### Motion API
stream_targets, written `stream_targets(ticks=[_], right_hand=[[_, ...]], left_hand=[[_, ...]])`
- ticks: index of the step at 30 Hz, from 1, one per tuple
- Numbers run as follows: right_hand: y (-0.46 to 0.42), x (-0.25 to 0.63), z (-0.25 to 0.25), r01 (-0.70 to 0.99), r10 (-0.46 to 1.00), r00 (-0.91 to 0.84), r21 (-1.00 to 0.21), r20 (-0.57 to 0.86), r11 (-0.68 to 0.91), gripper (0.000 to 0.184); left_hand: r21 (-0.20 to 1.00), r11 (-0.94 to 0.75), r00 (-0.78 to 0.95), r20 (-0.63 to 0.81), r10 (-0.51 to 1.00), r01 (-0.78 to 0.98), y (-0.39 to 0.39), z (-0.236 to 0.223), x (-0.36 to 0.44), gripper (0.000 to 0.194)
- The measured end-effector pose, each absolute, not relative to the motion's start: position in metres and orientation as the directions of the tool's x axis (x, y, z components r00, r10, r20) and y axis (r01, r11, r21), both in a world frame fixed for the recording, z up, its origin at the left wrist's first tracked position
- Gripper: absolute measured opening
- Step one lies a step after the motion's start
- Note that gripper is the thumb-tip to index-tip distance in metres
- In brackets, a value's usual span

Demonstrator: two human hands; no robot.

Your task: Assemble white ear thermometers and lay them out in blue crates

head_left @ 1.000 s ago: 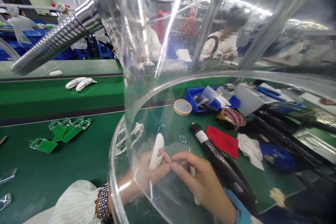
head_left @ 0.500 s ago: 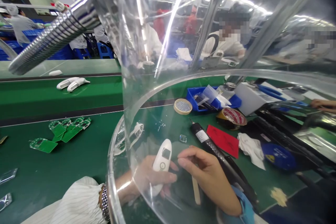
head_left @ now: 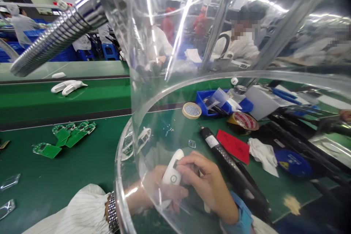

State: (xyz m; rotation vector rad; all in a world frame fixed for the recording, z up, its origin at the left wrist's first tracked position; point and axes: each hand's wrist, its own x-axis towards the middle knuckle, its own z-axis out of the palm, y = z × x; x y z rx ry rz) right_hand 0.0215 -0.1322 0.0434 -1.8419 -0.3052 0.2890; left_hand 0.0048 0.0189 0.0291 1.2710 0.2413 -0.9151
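Behind a curved clear plastic shield (head_left: pixel 128 190), my left hand (head_left: pixel 156 190) is wrapped round a small white handheld device (head_left: pixel 172 172), face up with its little screen and round button showing. My right hand (head_left: pixel 208 182) is pinched at the device's screen end, fingertips pressed on it; whether something small is between them I cannot make out. A thin pale stick (head_left: pixel 206 208) lies under my right hand. A black electric screwdriver (head_left: pixel 219 153) lies on the green mat just right of my hands.
Green circuit boards (head_left: pixel 68 137) lie at left. Two white housings (head_left: pixel 68 87) rest on the conveyor belt. A tape roll with screws (head_left: pixel 191 110), a blue tray (head_left: pixel 203 98), red-white tape (head_left: pixel 242 121), a red card (head_left: pixel 233 145) and a white cloth (head_left: pixel 263 155) lie at right. Other workers sit beyond.
The white device has turned from edge-on to face up in my left hand. My right hand has come in and closed its fingertips on the device's screen end.
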Motion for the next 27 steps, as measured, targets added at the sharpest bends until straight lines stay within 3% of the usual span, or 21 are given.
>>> stream_targets(ticks=[6,21,27], right_hand=[[-0.131,0.019,0.047,0.018,0.332,0.94,-0.966,-0.071,-0.259,0.013],[-0.131,0.019,0.046,0.112,0.34,0.94,-0.934,-0.011,-0.339,0.016],[-0.131,0.019,0.041,0.094,0.334,0.943,-0.955,-0.006,-0.282,0.014]], left_hand=[[0.67,0.035,0.614,-0.656,-0.44,0.741,0.015,0.03,0.005,0.053],[0.688,0.055,0.617,-0.61,-0.496,0.724,0.018,0.025,0.004,0.053],[0.659,0.034,0.596,-0.656,-0.463,0.751,0.016,0.033,0.005,0.055]])
